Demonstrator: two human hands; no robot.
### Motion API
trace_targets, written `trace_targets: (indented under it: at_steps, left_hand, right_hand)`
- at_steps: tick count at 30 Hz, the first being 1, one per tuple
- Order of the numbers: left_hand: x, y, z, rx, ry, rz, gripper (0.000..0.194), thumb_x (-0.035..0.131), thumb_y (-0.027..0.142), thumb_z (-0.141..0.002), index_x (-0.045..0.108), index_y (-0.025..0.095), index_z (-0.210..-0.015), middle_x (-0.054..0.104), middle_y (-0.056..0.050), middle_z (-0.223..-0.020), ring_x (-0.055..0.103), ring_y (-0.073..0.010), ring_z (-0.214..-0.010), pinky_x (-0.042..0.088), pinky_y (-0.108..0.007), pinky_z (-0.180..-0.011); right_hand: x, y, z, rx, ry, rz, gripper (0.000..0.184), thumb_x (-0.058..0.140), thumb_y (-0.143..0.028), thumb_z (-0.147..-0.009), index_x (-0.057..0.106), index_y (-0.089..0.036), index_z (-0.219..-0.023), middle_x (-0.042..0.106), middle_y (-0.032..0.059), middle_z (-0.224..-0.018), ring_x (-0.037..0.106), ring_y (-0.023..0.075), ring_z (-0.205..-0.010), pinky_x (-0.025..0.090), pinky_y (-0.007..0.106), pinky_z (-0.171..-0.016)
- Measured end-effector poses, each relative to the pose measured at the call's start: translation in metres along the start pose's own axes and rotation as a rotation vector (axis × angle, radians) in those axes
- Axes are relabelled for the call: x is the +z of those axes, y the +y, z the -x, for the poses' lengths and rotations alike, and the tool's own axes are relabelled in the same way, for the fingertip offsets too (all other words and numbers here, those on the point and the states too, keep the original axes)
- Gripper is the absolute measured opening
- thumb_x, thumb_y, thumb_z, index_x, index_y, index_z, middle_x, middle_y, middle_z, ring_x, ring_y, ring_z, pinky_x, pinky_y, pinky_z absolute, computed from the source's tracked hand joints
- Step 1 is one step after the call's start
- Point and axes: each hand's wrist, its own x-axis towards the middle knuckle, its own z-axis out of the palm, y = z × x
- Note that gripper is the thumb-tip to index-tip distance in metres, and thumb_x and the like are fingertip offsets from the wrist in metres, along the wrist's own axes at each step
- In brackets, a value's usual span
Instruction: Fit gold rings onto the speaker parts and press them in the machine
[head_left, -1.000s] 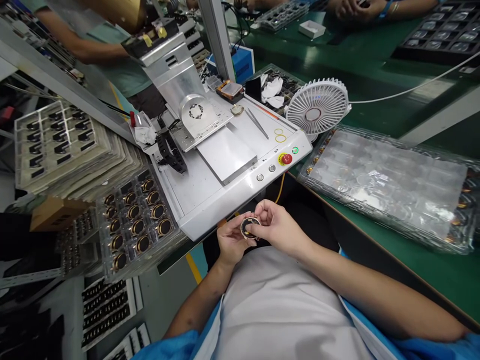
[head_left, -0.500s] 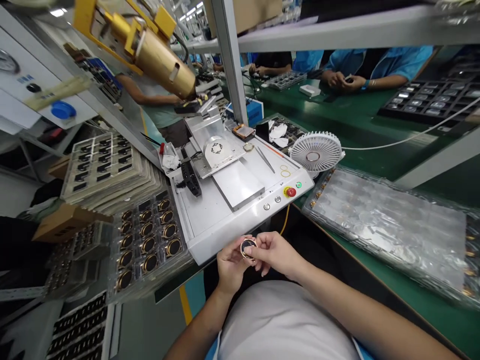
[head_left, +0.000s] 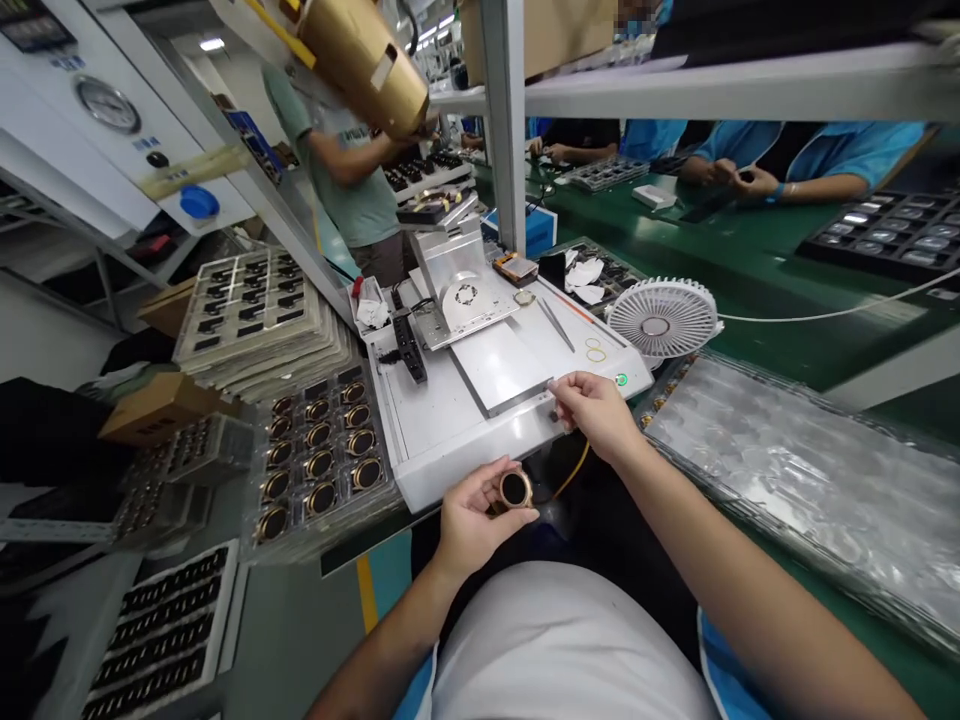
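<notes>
My left hand (head_left: 469, 520) is closed around a round watch case (head_left: 514, 488) with a gold rim and a black face, held above my lap. Its face is turned up toward me. My right hand (head_left: 596, 412) is up and to the right of it, at the front edge of the white machine (head_left: 442, 462). Thumb and forefinger are pinched together near the corner of the flat metal plate (head_left: 502, 365). Whatever may be between them is too small to make out. The hand covers part of the machine's front panel, and a green-lit button (head_left: 622, 380) shows beside it.
Clear trays of gold-rimmed watch cases (head_left: 319, 465) lie at left. Tweezers (head_left: 556, 325) and yellow rings (head_left: 595, 350) rest on the machine. A white fan (head_left: 660, 318) and plastic-covered trays (head_left: 795, 450) are at right. A gold cylinder (head_left: 367, 65) hangs overhead. Other people sit and stand beyond.
My right hand has left the watch case and moved up and right to the machine's front edge. My left hand keeps the case. The view has shifted, showing more of a standing person.
</notes>
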Motion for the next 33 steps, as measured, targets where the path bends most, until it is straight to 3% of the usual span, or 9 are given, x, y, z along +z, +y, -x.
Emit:
trace_targets:
  at_steps: [4, 7, 14, 22, 24, 27, 30, 31, 33]
  left_hand:
    - [0.004, 0.006, 0.002, 0.109, 0.007, -0.179, 0.067, 0.093, 0.016, -0.066, 0.072, 0.018, -0.130, 0.079, -0.016, -0.122, 0.079, -0.0282, -0.105, 0.065, -0.038, -0.097]
    - [0.007, 0.008, 0.001, 0.204, 0.007, -0.286, 0.066, 0.091, 0.015, -0.070, 0.070, 0.020, -0.133, 0.078, -0.014, -0.123, 0.078, -0.0277, -0.106, 0.065, -0.037, -0.097]
    - [0.011, 0.010, 0.000, 0.341, -0.012, -0.409, 0.065, 0.085, 0.012, -0.076, 0.067, 0.021, -0.138, 0.077, -0.013, -0.126, 0.078, -0.0259, -0.107, 0.067, -0.036, -0.094]
    - [0.008, 0.010, 0.002, 0.368, 0.001, -0.475, 0.059, 0.085, 0.014, -0.078, 0.069, 0.021, -0.134, 0.077, -0.013, -0.125, 0.078, -0.0273, -0.107, 0.068, -0.037, -0.095]
    - [0.008, 0.007, 0.003, 0.364, 0.011, -0.461, 0.057, 0.086, 0.015, -0.078, 0.069, 0.021, -0.132, 0.077, -0.013, -0.124, 0.079, -0.0273, -0.106, 0.068, -0.037, -0.094]
    - [0.012, -0.003, 0.004, 0.389, -0.010, -0.425, 0.058, 0.086, 0.015, -0.078, 0.069, 0.024, -0.132, 0.077, -0.011, -0.124, 0.078, -0.0262, -0.106, 0.067, -0.036, -0.093]
    - [0.019, -0.022, 0.001, 0.447, -0.158, -0.429, 0.068, 0.083, 0.018, -0.081, 0.059, 0.027, -0.143, 0.070, -0.013, -0.135, 0.071, -0.0278, -0.120, 0.062, -0.043, -0.103]
    - [0.022, -0.032, -0.001, 0.427, -0.248, -0.438, 0.071, 0.082, 0.021, -0.082, 0.055, 0.026, -0.147, 0.066, -0.015, -0.141, 0.067, -0.0294, -0.127, 0.058, -0.046, -0.108]
    - [0.028, -0.059, -0.003, 0.246, -0.537, -0.494, 0.074, 0.080, 0.031, -0.084, 0.050, 0.023, -0.151, 0.059, -0.017, -0.150, 0.059, -0.0301, -0.135, 0.051, -0.048, -0.115]
  right_hand:
    - [0.001, 0.003, 0.052, 0.041, -0.278, 0.077, 0.043, 0.085, -0.054, -0.074, 0.060, -0.020, -0.072, 0.059, -0.0021, -0.051, 0.048, 0.0113, -0.041, 0.040, 0.022, -0.041]
    - [0.002, 0.009, 0.079, 0.080, -0.383, 0.164, 0.037, 0.080, -0.050, -0.080, 0.060, -0.020, -0.073, 0.060, -0.0014, -0.053, 0.050, 0.0119, -0.043, 0.041, 0.022, -0.043]
    - [0.004, 0.015, 0.090, -0.048, -0.349, 0.399, 0.024, 0.066, -0.040, -0.087, 0.059, -0.021, -0.073, 0.065, 0.0012, -0.062, 0.055, 0.0141, -0.050, 0.043, 0.024, -0.047]
    - [0.004, 0.016, 0.089, -0.092, -0.334, 0.458, 0.023, 0.064, -0.038, -0.085, 0.058, -0.021, -0.071, 0.063, -0.0005, -0.059, 0.053, 0.0135, -0.050, 0.041, 0.024, -0.048]
    - [0.006, 0.020, 0.089, -0.077, -0.306, 0.422, 0.021, 0.068, -0.038, -0.083, 0.059, -0.021, -0.076, 0.063, -0.0005, -0.062, 0.053, 0.0136, -0.053, 0.042, 0.024, -0.049]
    - [0.004, 0.025, 0.089, 0.055, -0.354, 0.285, 0.028, 0.071, -0.046, -0.081, 0.058, -0.021, -0.082, 0.064, -0.0003, -0.066, 0.053, 0.0139, -0.053, 0.044, 0.024, -0.048]
    - [-0.024, 0.024, 0.091, 0.099, -0.341, 0.259, 0.038, 0.072, -0.056, -0.080, 0.055, -0.022, -0.078, 0.062, -0.0002, -0.066, 0.053, 0.0145, -0.052, 0.045, 0.026, -0.049]
    - [-0.043, 0.022, 0.093, 0.061, -0.257, 0.314, 0.040, 0.072, -0.058, -0.080, 0.055, -0.022, -0.077, 0.062, 0.0007, -0.067, 0.054, 0.0156, -0.055, 0.046, 0.027, -0.051]
    - [-0.093, 0.016, 0.105, -0.027, 0.010, 0.521, 0.042, 0.068, -0.063, -0.082, 0.058, -0.023, -0.078, 0.067, 0.0044, -0.071, 0.060, 0.0201, -0.061, 0.048, 0.031, -0.057]
